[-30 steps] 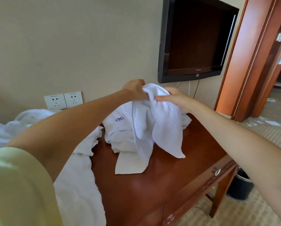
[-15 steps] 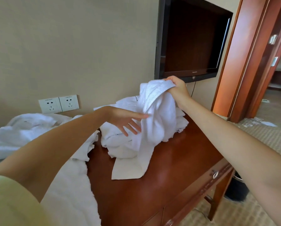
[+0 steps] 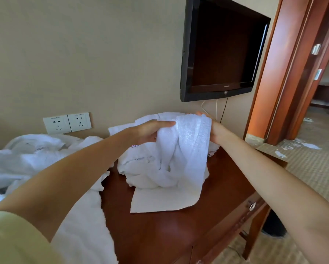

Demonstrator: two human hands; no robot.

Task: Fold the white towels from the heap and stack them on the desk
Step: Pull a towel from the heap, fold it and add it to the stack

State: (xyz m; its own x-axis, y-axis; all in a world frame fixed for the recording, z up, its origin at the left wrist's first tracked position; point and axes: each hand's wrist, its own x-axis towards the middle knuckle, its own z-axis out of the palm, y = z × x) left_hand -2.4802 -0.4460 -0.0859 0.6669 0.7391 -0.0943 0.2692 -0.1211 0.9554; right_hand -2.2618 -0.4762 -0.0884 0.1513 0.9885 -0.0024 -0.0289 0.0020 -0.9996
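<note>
Glossy wooden desk (image 3: 169, 237): front half bare up to its near edge. A crumpled terry towel (image 3: 188, 149) hangs over mid-desk, its tail resting on the top. The fingers of the left hand (image 3: 150, 130) and right hand (image 3: 218, 131) clamp its upper edge. The heap (image 3: 36, 159) lies to the left.

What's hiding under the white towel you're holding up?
A heap of crumpled white towels sits beneath the held white terry towel, on the reddish-brown wooden desk. A flat white towel corner pokes out. The desk under the heap is covered.
</note>
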